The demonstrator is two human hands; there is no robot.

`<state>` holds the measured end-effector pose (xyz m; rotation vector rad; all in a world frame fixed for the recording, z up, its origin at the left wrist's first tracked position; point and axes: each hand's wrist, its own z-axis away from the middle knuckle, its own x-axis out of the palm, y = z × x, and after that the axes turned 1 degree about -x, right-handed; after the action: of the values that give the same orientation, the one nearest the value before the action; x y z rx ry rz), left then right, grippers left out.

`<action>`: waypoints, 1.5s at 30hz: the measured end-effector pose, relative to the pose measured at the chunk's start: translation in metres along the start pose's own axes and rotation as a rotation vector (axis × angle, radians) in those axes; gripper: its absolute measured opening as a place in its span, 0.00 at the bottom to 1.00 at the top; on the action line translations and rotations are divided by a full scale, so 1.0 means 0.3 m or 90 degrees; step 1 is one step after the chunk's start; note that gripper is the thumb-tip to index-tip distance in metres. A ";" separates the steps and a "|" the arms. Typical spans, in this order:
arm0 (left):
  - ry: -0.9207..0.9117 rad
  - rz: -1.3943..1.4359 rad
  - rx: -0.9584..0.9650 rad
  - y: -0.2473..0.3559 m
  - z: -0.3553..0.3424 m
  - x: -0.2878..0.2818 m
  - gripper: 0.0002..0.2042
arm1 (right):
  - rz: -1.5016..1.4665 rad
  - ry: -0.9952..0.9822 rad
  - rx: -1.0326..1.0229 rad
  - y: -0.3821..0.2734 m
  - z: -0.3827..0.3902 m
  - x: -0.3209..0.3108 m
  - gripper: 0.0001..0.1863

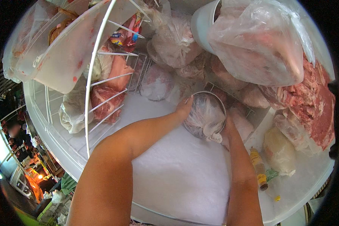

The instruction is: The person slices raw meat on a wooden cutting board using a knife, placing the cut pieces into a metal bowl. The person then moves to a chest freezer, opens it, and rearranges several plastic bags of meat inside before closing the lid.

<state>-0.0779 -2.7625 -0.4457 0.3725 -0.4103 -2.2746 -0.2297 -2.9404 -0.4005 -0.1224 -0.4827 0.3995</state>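
Observation:
Inside a frosty white chest freezer, both arms reach down to a round metal-rimmed container [225,106] with a knotted clear plastic bag [205,115] in it. What the bag holds is hard to make out. My left hand [184,108] closes on the container's left side, its thumb near the rim. On the opposite side, my right hand [226,126] lies against the container, its fingers mostly hidden. Just behind stands a frosted bag [156,83]. A pale bagged piece [240,122] rests beside my right hand.
A white wire basket [88,94] holding red meat [107,101] stands at left, below a translucent plastic tub [60,67]. A large bag of meat [256,45] and a white bucket [203,26] are far right. Raw meat [312,101] and a yellow-labelled bottle [258,169] lie at right.

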 end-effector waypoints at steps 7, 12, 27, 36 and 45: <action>0.195 -0.138 0.033 0.083 0.109 -0.139 0.33 | 0.120 -0.041 -0.049 -0.009 -0.055 0.131 0.39; 0.280 -0.156 0.013 0.247 0.182 -0.346 0.34 | 0.041 -0.139 0.022 0.100 -0.211 0.259 0.34; 0.526 -0.407 0.177 0.326 0.146 -0.521 0.44 | -0.020 -0.146 0.014 0.245 -0.353 0.721 0.47; 0.628 -0.584 0.189 0.387 0.194 -0.418 0.42 | -0.071 -0.176 0.043 0.282 -0.386 0.678 0.46; 0.521 -0.717 0.259 0.367 0.220 -0.372 0.42 | 0.145 -0.040 -0.056 0.301 -0.446 0.629 0.48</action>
<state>0.0410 -2.7390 -0.3265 2.0684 -0.2277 -2.7077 -0.0444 -2.7847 -0.4563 -0.2526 -0.5502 0.6065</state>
